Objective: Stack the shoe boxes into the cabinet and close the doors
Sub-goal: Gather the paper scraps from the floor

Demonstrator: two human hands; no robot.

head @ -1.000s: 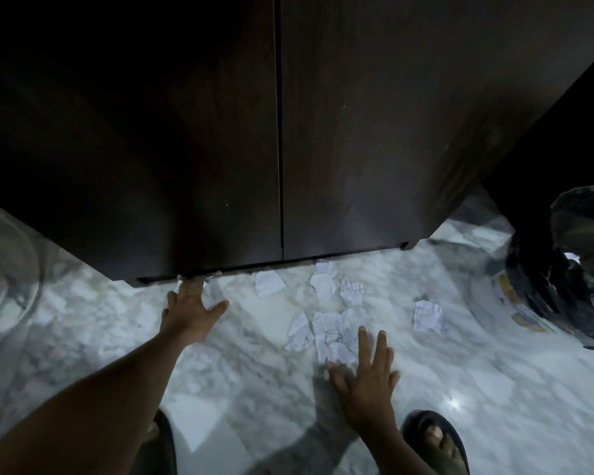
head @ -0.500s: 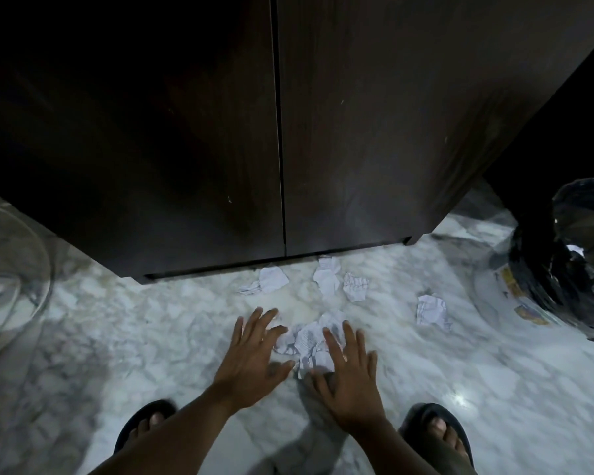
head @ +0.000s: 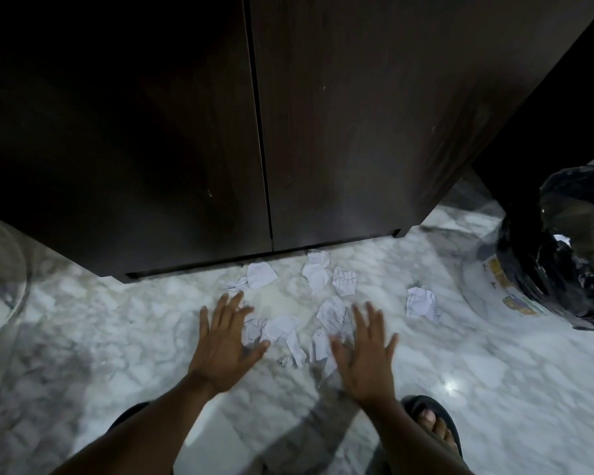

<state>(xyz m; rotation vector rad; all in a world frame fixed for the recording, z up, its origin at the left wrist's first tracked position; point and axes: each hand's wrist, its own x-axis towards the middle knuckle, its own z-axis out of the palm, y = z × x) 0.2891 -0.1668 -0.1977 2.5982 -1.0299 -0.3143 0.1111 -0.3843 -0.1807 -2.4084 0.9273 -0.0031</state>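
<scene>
Your left hand [head: 225, 341], right hand [head: 364, 351]: both spread, holding nothing. Blur hides whether they touch the floor. Crumpled paper scraps [head: 282, 329] lie between them. Cabinet doors [head: 340, 132] straight ahead of fingertips, apparently shut, seam upright, neither hand nearer. Shoe boxes unseen.

The dark brown wood-grain cabinet [head: 240, 138] before me stands upright on the marble floor [head: 83, 320], its left door [head: 134, 149] and right door [head: 357, 149] both closed, meeting at a thin vertical seam.
</scene>
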